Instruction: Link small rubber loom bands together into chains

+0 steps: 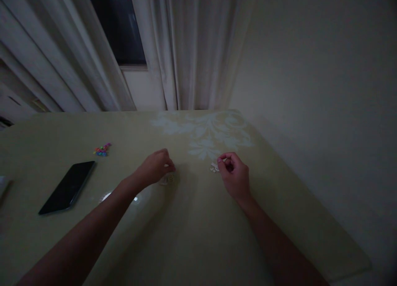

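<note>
Both my hands work low over the table (198, 220). My left hand (156, 168) reaches in from the left with its fingers bent together and pointing down. Just under its fingertips lies a small group of pale pieces (169, 179), too dim to name and partly covered by the hand. On the right, my right hand (235, 174) has thumb and forefinger pinched together; what they hold, if anything, is too small to tell. A little heap of small white pieces (214, 168) lies by its thumb, partly hidden behind the fingers.
A dark tablet or large phone (68, 189) lies at the left. Beyond it is a cluster of small, bright multicoloured pieces (101, 150). Curtains (198, 50) hang behind the table's far edge, and a wall (325, 112) runs along the right side.
</note>
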A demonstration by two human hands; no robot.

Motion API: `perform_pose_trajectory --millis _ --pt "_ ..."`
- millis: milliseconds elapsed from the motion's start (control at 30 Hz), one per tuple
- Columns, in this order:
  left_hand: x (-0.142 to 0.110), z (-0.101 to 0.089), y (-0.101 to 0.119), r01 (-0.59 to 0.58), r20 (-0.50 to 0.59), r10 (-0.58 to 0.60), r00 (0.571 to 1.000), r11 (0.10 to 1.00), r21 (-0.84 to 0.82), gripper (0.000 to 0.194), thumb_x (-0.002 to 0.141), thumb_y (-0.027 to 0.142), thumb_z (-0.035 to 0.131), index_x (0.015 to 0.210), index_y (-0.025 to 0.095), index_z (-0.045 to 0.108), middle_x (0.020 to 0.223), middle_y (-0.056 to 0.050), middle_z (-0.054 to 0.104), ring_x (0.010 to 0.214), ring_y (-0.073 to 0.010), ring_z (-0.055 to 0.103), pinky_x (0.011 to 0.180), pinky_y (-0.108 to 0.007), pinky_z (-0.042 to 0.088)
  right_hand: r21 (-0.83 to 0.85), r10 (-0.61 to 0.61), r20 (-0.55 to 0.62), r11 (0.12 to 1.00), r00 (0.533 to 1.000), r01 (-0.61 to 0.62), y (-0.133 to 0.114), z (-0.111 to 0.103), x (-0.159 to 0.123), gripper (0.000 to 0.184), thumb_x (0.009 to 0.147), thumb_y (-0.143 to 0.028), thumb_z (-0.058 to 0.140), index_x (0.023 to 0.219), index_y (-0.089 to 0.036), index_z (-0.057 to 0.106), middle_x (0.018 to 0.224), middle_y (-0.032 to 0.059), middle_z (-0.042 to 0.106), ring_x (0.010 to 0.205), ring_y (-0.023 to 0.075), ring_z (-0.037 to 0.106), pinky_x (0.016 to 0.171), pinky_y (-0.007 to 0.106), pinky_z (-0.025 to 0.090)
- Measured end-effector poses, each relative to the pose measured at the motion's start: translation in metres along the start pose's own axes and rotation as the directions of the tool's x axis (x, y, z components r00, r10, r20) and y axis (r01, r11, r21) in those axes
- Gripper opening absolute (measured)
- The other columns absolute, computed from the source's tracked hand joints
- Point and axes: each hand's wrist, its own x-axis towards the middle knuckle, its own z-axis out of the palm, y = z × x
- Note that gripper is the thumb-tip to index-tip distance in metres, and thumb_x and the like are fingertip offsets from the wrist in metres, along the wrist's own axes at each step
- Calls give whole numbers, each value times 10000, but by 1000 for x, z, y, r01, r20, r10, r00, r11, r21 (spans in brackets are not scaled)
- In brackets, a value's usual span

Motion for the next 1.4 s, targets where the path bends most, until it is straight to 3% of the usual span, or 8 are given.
perform_pose_trajectory --millis 333,533,667,767,967,1267,1400 --pt "6 8 -7 -32 66 30 997 999 35 199 1015 342 683 1086 159 708 1087 -55 738 953 -203 720 878 -420 608 -99 -20 11 995 1000 21 11 1 4 174 928 -369 606 880 -205 643 585 -66 510 499 115 506 528 236 394" --pt "5 6 -6 -3 35 1 999 998 65 176 1002 322 702 1067 159 716 1102 -58 737 1004 -217 717 915 -440 602 -204 -33 72 978 997 47 16 -2 8 178 956 -367 575 921 -208 648 632 -31 590 526 145 563 562 264 442" --pt "1 4 -5 -30 35 28 999 997 76 154 1014 303 686 1051 156 713 1087 -53 738 969 -203 720 891 -421 609 -322 -72 124 941 990 109 25 -5 12 127 913 -324 620 921 -206 664 887 73 683 833 242 670 801 373 529" --pt "1 4 -5 -41 33 38 999 996 76 153 1014 300 685 1048 154 712 1100 -55 736 963 -200 719 884 -416 610 -403 -78 173 904 982 143 34 -6 13 172 880 -332 688 974 -188 690 1071 145 676 1055 327 648 972 475 506" --pt "2 5 -10 -33 9 32 999 998 55 157 993 312 715 1011 156 720 1060 -49 746 1009 -218 719 935 -451 594 -487 -44 277 855 960 180 45 -2 7 329 922 -386 711 1191 -201 676 1279 157 684 1199 363 625 1022 514 489" --pt "0 5 -8 -75 -45 72 996 995 -71 140 992 279 703 928 155 717 1057 -45 741 964 -200 707 914 -421 579 -528 2 339 828 941 189 52 -3 5 348 907 -359 728 1221 -219 675 1259 142 709 1165 346 644 984 480 494" --pt "-6 7 -14 -41 -110 24 994 987 -154 140 971 293 689 958 175 762 1081 -92 751 1068 -264 693 999 -463 527 -519 15 363 834 932 189 53 -4 6 366 881 -344 748 1215 -208 682 1216 143 719 1126 336 657 991 485 497"
